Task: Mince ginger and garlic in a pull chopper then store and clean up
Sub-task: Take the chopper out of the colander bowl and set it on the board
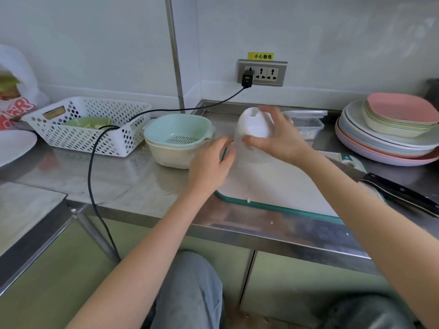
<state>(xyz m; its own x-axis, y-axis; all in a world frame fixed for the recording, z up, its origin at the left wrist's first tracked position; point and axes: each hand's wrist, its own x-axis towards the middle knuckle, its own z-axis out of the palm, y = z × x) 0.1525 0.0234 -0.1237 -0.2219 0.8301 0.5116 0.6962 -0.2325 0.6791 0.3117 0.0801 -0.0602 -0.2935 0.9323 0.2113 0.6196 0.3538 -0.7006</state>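
The pull chopper [253, 129], with a white domed lid and a clear cup, is held above the white cutting board [273, 186] with a green rim. My right hand [278, 138] grips the lid from the right, thumb in front. My left hand [211, 165] wraps around the clear cup from the left. The picture is blurred around the cup, so its contents cannot be made out. A clear storage box [307, 125] with its lid askew stands right behind the chopper.
A cleaver [399, 193] lies on the board's right edge. Stacked plates [389, 134] fill the right. A teal colander in a cream bowl [178, 138] and a white basket [95, 124] with a green bowl stand at left. A black cable [92, 176] crosses the steel counter.
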